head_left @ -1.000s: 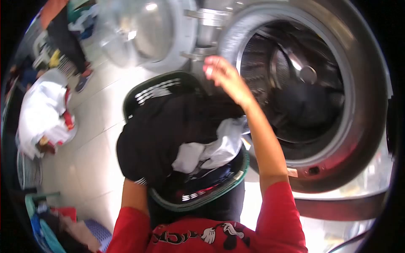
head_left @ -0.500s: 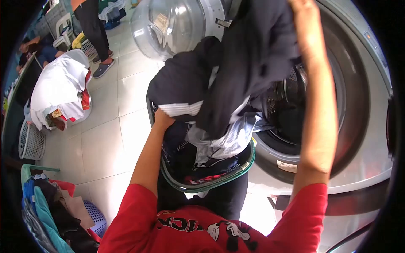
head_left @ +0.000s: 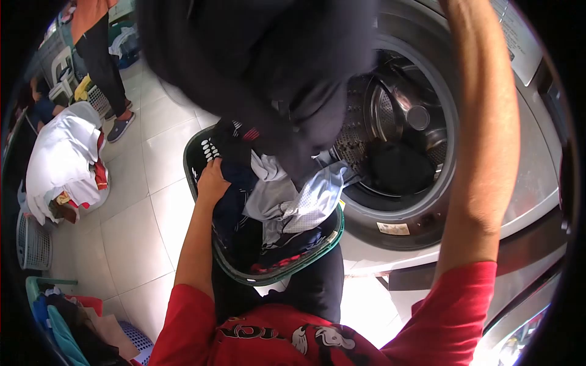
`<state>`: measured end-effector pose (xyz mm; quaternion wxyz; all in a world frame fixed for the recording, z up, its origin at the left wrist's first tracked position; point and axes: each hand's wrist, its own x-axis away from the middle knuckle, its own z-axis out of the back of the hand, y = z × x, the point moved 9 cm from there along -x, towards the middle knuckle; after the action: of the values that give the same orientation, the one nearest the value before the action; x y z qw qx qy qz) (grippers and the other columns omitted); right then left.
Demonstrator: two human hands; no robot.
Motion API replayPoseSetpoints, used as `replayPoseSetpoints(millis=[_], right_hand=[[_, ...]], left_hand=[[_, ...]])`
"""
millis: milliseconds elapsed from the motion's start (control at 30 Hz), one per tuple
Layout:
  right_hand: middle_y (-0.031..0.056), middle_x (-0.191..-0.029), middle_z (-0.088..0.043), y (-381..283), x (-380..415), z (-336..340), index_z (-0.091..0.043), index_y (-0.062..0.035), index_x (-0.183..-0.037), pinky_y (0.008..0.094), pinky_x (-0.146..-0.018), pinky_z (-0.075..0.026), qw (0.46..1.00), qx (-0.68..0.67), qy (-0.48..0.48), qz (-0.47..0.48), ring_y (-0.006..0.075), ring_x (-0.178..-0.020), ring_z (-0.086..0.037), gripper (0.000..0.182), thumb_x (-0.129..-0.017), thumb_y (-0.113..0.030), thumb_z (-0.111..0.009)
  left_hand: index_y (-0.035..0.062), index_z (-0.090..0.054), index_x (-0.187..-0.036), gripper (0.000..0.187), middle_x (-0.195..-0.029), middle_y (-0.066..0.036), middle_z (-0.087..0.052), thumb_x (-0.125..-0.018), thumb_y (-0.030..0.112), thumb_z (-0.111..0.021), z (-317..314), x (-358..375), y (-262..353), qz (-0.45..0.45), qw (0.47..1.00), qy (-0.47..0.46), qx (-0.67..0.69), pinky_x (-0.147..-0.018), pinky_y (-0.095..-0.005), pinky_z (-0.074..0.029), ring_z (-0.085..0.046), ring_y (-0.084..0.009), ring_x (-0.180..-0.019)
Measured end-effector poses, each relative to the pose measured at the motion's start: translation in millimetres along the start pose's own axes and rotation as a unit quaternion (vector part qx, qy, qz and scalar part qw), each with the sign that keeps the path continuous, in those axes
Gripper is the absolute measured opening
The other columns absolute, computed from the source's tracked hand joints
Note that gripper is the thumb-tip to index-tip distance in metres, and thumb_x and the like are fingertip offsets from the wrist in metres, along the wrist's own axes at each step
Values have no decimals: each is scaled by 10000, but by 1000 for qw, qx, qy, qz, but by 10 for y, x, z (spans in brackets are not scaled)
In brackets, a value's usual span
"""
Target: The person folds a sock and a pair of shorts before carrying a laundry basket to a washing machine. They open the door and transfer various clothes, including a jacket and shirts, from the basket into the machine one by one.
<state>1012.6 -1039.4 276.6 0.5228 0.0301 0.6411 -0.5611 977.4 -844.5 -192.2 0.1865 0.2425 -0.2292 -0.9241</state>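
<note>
My left hand grips the left side of a dark green-rimmed laundry basket, its fingers curled over the edge. Inside lie dark clothes and a pale grey-white garment. A large dark garment, blurred by motion, hangs above the basket, its lower end down among the clothes. My right forearm reaches up past the top edge of the view, so the right hand is hidden. Beside the basket, the open washing machine drum has a black item at its bottom.
Left on the tiled floor stands a heap of laundry under a white cloth, with a white basket near it. More clothes lie at the lower left. Another person in dark trousers stands at the upper left.
The dark garment has risen and swung left, uncovering the drum and the basket's far-left side. My right hand has gone up out of view. My left hand stays at the basket's side.
</note>
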Motion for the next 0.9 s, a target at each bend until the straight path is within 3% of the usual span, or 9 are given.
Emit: replayPoseSetpoints(millis=[167, 233, 367, 433, 533, 567, 667, 833, 900], right_hand=[[63, -791, -584, 1392, 396, 432, -536, -15, -934, 300, -626, -491, 975, -124, 41, -179, 183, -735, -568, 190, -873, -151, -418], [139, -947, -556, 1933, 1073, 657, -409, -1, -1133, 326, -632, -521, 919, -154, 274, -238, 271, -731, -577, 305, -847, -103, -440], [106, -1016, -534, 2878, 1920, 2633, -382, -63, -1169, 351, -767, -407, 855, 242, 445, -112, 213, -888, -520, 345, -851, -192, -412], [138, -1158, -504, 2764, 2359, 2974, -321, -62, -1261, 425, -962, -312, 656, 584, 476, -41, 268, -1093, -469, 496, -820, -223, -480], [202, -1142, -502, 3053, 2561, 2773, -352, -55, -1237, 452, -953, -297, 374, 825, 335, -259, 320, -1084, -469, 538, -794, -315, -510], [189, -1101, -534, 3497, 2509, 2672, -432, -79, -1173, 473, -892, -348, 655, 649, 198, -333, 340, -1041, -499, 428, -810, -300, -493], [188, -952, -591, 3373, 2045, 1161, -469, -160, -1128, 448, -764, -441, 819, 529, 57, -215, 364, -879, -569, 359, -807, -315, -507], [173, -1023, -574, 3694, 1892, -482, -267, -134, -1293, 459, -750, -440, 889, 422, -62, -164, 383, -878, -564, 724, -716, -405, -611], [163, -995, -583, 4012, 2012, -706, -305, -87, -1259, 438, -761, -438, 803, 516, -153, -257, 363, -929, -547, 684, -715, -345, -630]], left_hand=[[50, -442, -1094, 551, -1019, -155, -516, -589, 86, -658, -178, 36, -269, -47, 997, 54, 31, -775, -400, -441, -516, -348, -929], [50, -444, -1094, 546, -1014, -156, -518, -592, 88, -657, -240, 80, -377, -80, 992, 89, 47, -774, -401, -442, -518, -347, -925], [50, -447, -1093, 538, -1002, -157, -521, -599, 93, -656, -262, 91, -363, -84, 990, 106, 50, -772, -403, -443, -522, -346, -917], [56, -473, -1068, 492, -948, -143, -524, -607, 77, -642, -33, 12, -7, 13, 999, -19, -33, -736, -409, -461, -532, -330, -880], [32, -453, -1082, 555, -1011, -147, -507, -580, 88, -682, 4, 24, 11, 30, 999, -18, -22, -770, -405, -443, -513, -339, -924], [45, -465, -1073, 530, -985, -136, -509, -581, 69, -661, -16, 21, 13, 21, 999, -8, -23, -752, -400, -454, -518, -328, -907], [59, -477, -1063, 514, -959, -124, -511, -577, 49, -641, -14, 30, 62, 11, 1000, -8, -27, -736, -392, -465, -524, -316, -886], [60, -479, -1061, 521, -957, -122, -509, -567, 45, -645, 6, 48, 88, -7, 1000, -8, -28, -741, -389, -464, -523, -315, -886], [61, -478, -1060, 523, -959, -120, -507, -565, 43, -645, 9, 55, 100, -5, 1000, -16, -26, -745, -390, -463, -520, -317, -893]])
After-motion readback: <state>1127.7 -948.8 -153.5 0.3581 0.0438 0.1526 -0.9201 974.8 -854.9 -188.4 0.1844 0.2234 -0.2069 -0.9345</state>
